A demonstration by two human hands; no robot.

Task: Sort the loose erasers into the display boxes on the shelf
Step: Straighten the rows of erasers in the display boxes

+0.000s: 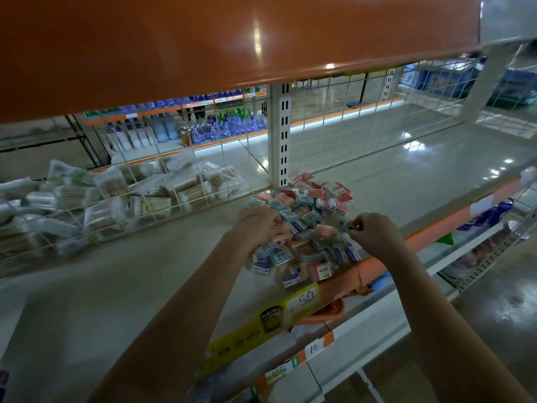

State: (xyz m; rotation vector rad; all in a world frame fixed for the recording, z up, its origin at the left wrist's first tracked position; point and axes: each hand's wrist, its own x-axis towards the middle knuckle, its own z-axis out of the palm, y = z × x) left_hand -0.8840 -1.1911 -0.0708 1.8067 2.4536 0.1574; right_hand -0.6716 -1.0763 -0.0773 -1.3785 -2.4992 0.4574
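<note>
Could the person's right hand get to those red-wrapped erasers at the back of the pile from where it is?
Probably yes. The right hand sits at the pile's near right edge, pinching something small, and the red-wrapped erasers lie just beyond on the open shelf. Nothing stands between them; the hand would need to free its fingers first.

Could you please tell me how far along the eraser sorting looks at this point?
Barely begun: no display box shows in this view. The left hand holds several erasers; the right hand pinches one small piece I cannot identify. Nearly everything remains: the pile of loose erasers lies mixed on the shelf, red-sleeved ones bunched at the back.
</note>
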